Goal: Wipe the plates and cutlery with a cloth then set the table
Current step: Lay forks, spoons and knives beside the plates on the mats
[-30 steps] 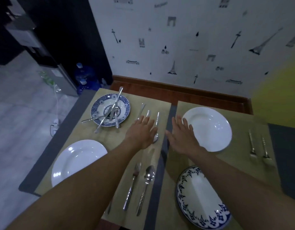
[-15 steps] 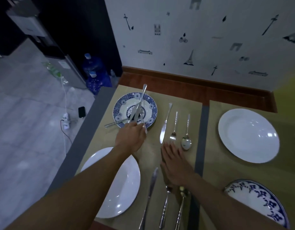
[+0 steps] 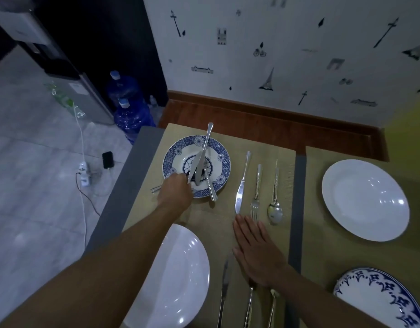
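Note:
A blue-patterned plate (image 3: 218,151) at the far left of the tan placemat (image 3: 227,230) carries several crossed pieces of cutlery. My left hand (image 3: 175,193) is at the plate's near rim, fingers curled around the end of a knife (image 3: 196,167) lying on it. My right hand (image 3: 256,248) lies flat and open on the mat, fingertips just short of a laid-out knife (image 3: 242,183), fork (image 3: 256,192) and spoon (image 3: 275,195). A white plate (image 3: 180,278) sits near me on the left. No cloth is in view.
A second white plate (image 3: 365,200) and a blue-rimmed plate (image 3: 379,297) lie on the right placemat. Another knife (image 3: 223,292), fork and spoon lie by my right wrist. Water jugs (image 3: 131,117) and a power strip (image 3: 84,176) are on the floor left of the table.
The view has swung left. My left hand moved from the middle cutlery to the blue-patterned plate and closed on a knife there. My right hand shifted left and stayed flat on the mat.

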